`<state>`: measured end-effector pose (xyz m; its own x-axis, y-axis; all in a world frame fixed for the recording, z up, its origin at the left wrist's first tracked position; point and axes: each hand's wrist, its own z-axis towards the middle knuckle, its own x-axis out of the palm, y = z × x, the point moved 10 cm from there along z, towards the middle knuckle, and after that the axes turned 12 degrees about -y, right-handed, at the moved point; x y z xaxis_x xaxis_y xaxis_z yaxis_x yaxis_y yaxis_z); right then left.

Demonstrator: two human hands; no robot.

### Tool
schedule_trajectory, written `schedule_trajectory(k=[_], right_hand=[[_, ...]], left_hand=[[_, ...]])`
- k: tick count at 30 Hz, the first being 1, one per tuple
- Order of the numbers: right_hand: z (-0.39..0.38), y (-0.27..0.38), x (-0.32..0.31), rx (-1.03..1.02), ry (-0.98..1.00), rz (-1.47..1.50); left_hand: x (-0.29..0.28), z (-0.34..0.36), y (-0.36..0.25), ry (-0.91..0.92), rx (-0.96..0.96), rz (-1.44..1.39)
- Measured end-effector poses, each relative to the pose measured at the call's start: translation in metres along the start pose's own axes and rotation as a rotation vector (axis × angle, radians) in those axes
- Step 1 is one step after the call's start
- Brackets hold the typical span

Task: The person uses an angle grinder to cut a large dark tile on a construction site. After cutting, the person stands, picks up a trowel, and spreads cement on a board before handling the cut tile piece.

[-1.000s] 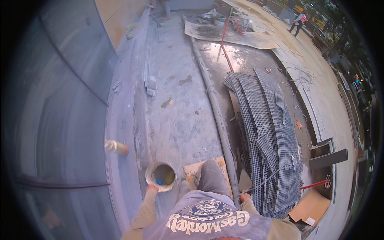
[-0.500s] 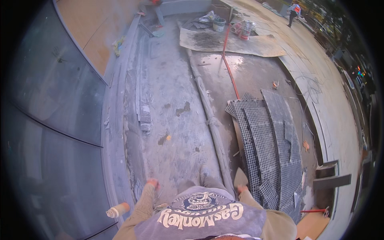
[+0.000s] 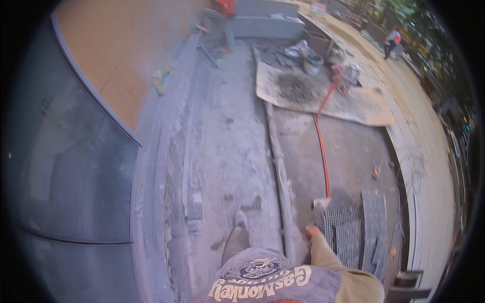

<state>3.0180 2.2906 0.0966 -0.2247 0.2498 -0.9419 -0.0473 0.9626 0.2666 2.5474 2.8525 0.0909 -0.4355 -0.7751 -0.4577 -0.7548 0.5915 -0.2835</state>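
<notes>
My right hand hangs low on the right, beside the stacked dark mosaic tile sheets. Its fingers are closed round a trowel, whose pointed blade showed just before and now blurs into the floor. My left hand is out of view. Below me, one shoe is stepping on the dusty concrete floor. A long grey covered strip runs along the floor between my legs' path and the tile sheets.
Glass panels line the left. Ahead, a board bears a dark heap near a bucket. A red hose crosses the floor. One person in red works far ahead; another person is at far right.
I have walked forward, so the tile sheets, board and hose have come nearer. My left hand has left the view. My right hand has swung ahead beside the sheets.
</notes>
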Motion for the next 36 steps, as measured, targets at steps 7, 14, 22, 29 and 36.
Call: schedule_trajectory(k=[7, 14, 22, 29, 36], right_hand=[[0.066, 0.179, 0.015, 0.683, 0.533, 0.112], [0.373, 0.224, 0.034, 0.740, 0.434, 0.147], [0.841, 0.396, -0.108, 0.742, 0.282, 0.479], [1.219, 0.505, -0.238, 0.603, 0.006, 0.602], [1.365, 0.471, -0.200, 0.994, -0.067, 0.408]], left_hand=[[-0.540, 0.222, -0.089, -0.602, -0.010, 0.542], [-0.925, 0.432, -0.437, -0.842, 0.137, -0.783], [-0.865, 0.562, -0.498, -0.169, -0.073, -0.085], [-0.978, 0.723, -0.684, -0.060, -0.048, 0.021], [-1.251, 0.928, -0.811, -0.151, 0.035, 0.138]])
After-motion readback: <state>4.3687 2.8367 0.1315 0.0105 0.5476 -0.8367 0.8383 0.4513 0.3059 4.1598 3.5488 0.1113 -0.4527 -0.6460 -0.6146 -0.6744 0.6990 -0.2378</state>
